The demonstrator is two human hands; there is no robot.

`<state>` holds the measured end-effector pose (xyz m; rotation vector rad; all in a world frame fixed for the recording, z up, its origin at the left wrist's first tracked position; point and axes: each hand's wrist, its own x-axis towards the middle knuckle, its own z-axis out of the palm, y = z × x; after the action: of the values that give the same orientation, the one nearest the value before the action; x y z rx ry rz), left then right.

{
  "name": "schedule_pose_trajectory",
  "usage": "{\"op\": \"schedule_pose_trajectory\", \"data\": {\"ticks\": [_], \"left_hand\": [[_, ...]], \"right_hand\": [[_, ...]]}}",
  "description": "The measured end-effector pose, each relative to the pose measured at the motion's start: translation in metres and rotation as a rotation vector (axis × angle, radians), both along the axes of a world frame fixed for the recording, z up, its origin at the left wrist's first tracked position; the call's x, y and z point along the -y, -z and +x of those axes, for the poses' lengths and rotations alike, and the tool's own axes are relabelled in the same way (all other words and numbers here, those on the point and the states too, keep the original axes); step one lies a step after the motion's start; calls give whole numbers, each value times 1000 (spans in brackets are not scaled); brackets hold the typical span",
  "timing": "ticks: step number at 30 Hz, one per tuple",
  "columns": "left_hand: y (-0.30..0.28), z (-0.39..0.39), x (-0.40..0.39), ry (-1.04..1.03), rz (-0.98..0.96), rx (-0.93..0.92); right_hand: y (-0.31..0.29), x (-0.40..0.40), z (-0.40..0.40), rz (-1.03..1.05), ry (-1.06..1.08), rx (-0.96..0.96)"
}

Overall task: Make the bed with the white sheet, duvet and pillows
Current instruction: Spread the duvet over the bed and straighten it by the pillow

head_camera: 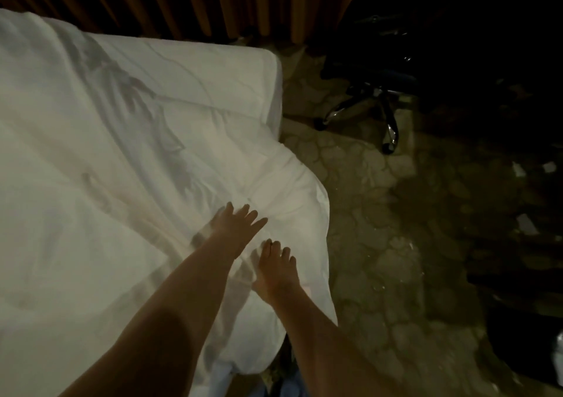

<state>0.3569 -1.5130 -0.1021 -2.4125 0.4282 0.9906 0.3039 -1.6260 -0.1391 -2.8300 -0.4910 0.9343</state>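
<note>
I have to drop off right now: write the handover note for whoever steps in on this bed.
Left hand: open, fingers spread flat on the duvet near the bed's corner.
Right hand: fingers bent onto the duvet's hanging edge; whether it pinches the cloth cannot be told.
Duvet: spread over the bed, rumpled and bunched at the near corner, spilling over the side toward the floor.
Mattress corner at the far end lies uncovered by the duvet.
Pillows: none in view.
Done: duvet laid on.
Left: smooth the folds, square the corner, place pillows.
Note an office chair beside the bed.
</note>
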Motion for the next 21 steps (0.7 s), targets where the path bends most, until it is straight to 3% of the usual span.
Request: {"op": "schedule_pose_trajectory", "data": {"ticks": [4,7,9,13,17,21], "left_hand": [[13,9,-15,-122,-42,-62],[23,7,-22,-139,-57,-45],[26,8,-23,-140,-37,-41],[30,10,-30,-133,28,-72],[34,-2,-32,2,119,8],[25,-4,-37,21,19,-32]], "right_hand": [[36,-5,2,-47,-63,151],[54,4,-3,-46,4,60],[64,1,0,-18,28,98],[41,-14,19,68,-14,120],[48,-29,17,105,16,142],[45,-37,-5,57,-80,144]]}}
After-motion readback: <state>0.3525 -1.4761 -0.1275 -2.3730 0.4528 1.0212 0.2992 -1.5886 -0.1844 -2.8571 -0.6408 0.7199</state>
